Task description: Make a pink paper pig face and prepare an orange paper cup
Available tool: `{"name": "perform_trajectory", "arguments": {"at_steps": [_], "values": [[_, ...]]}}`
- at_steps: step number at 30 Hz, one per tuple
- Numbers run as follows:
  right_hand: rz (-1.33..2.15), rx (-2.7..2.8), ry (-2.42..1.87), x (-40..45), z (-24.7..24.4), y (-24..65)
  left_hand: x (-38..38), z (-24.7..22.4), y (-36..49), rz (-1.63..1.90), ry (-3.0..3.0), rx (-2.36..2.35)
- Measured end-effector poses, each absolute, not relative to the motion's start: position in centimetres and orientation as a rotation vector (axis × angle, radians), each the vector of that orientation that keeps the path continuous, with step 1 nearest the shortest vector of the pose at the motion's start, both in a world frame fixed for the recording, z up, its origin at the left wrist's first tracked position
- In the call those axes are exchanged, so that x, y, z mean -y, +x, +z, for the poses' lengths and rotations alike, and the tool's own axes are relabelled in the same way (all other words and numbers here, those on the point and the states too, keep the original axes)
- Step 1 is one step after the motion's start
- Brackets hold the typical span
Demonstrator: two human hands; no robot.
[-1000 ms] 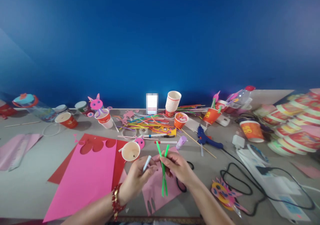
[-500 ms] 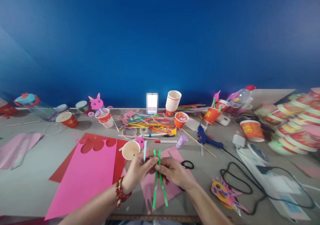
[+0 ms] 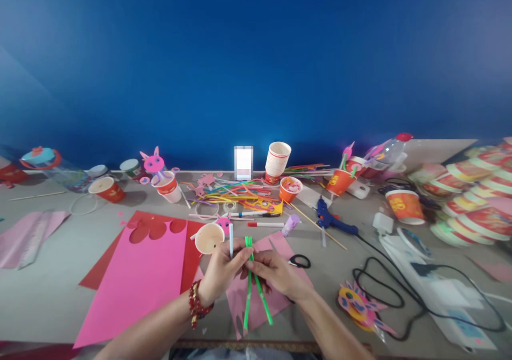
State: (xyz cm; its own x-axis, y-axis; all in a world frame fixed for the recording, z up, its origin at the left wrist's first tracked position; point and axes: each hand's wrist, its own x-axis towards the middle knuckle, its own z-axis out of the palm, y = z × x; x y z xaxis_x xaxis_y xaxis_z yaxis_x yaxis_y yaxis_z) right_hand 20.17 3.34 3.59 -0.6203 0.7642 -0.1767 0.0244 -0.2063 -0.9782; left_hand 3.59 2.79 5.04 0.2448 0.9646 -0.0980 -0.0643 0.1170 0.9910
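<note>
Two green straws (image 3: 248, 290) are pinched between my left hand (image 3: 226, 266) and my right hand (image 3: 274, 272). Their upper ends sit side by side, and the lower ends spread apart over a pink sheet (image 3: 282, 298). A pale blue stick (image 3: 231, 241) stands up from between my left fingers. Just behind my left hand is an open paper cup (image 3: 210, 238), with a pink round face cutout (image 3: 224, 225) beside it. Black scissor handles (image 3: 300, 261) show right of my right hand.
Pink paper (image 3: 140, 280) lies over red paper at left. Loose straws (image 3: 240, 193) and stacked cups (image 3: 278, 160) stand behind. At right are a blue glue gun (image 3: 336, 223), its black cord, a power strip (image 3: 432, 301) and a yellow-pink cutout (image 3: 356, 304).
The tops of the green straws have come together, while their lower ends have spread wider. Both hands keep their grip and have barely moved.
</note>
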Motion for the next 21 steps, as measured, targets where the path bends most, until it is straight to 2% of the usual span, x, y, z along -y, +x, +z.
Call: {"name": "perform_trajectory", "arguments": {"at_steps": [5, 9, 14, 21], "values": [[1.729, 1.674, -0.921, -2.4, 3.7, 20.3, -2.8, 4.7, 3.4, 1.066, 0.974, -1.008], [1.83, 1.609, -0.869, -0.9, 3.8, 20.4, -2.2, 5.2, 3.4, 1.098, 0.967, -1.01], [1.765, 1.673, -0.886, 0.8, 5.0, 20.5, -1.7, 6.0, 3.5, 1.105, 1.003, -0.994], [1.951, 1.472, -0.839, 1.1, 4.2, 20.2, -2.0, 5.9, 3.6, 1.129, 0.987, -0.972]]}}
